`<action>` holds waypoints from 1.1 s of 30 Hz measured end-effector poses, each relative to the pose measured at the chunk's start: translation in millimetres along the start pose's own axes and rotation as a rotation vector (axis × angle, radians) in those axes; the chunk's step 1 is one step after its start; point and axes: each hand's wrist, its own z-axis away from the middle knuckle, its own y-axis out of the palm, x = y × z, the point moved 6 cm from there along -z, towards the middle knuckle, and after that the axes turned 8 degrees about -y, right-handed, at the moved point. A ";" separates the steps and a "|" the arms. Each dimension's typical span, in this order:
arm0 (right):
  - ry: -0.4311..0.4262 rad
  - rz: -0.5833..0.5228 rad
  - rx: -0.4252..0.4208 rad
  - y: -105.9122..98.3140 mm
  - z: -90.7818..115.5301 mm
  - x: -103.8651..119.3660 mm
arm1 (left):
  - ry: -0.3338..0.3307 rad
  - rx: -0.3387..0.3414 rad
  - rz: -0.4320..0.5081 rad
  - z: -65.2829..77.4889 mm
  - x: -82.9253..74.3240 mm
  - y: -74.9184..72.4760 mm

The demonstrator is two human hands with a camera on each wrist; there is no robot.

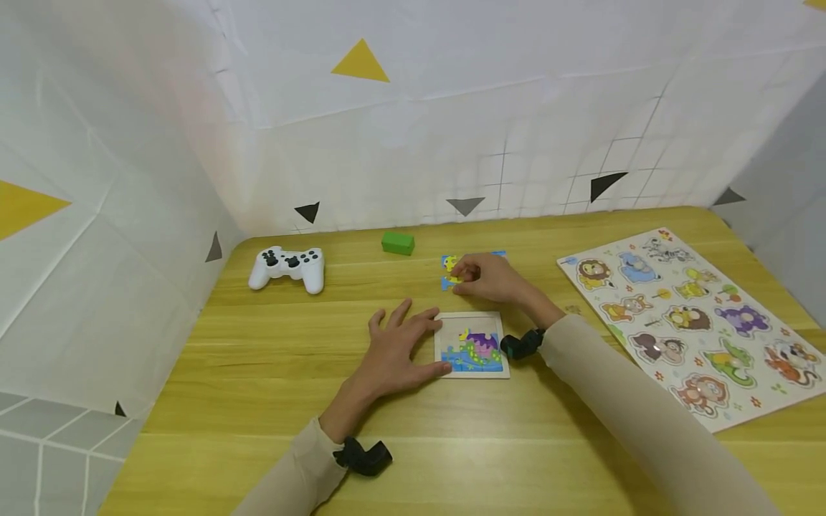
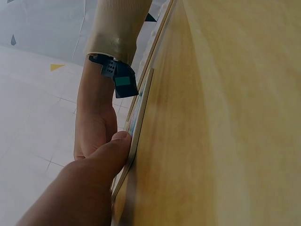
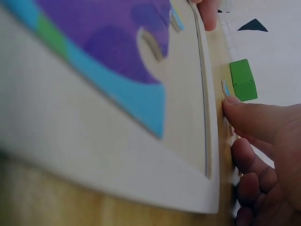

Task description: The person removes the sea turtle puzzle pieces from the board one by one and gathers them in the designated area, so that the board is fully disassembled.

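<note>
A small square puzzle tray (image 1: 480,322) lies on the table, its lower part filled with dinosaur pieces (image 1: 480,351) in purple, green and blue. My left hand (image 1: 396,351) spreads its fingers along the tray's left side, with the thumb (image 2: 123,136) resting on the rim. Beyond the tray, my right hand (image 1: 490,278) bends over loose blue-and-yellow puzzle pieces (image 1: 447,284) and partly covers them. Its thumb (image 3: 233,100) and forefinger pinch one piece, mostly hidden by the fingers; the other fingers are curled in.
A green block (image 1: 398,244) sits behind the loose pieces. To the left lies a white game controller (image 1: 287,269). A large animal puzzle board (image 1: 645,301) takes up the right side, close to my right forearm. A white sheet (image 1: 413,158) hangs along the table's back edge.
</note>
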 end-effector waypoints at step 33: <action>-0.126 -0.189 0.085 -3.2 52.2 6.3 | -0.020 0.009 -0.022 -0.5 -0.7 -1.4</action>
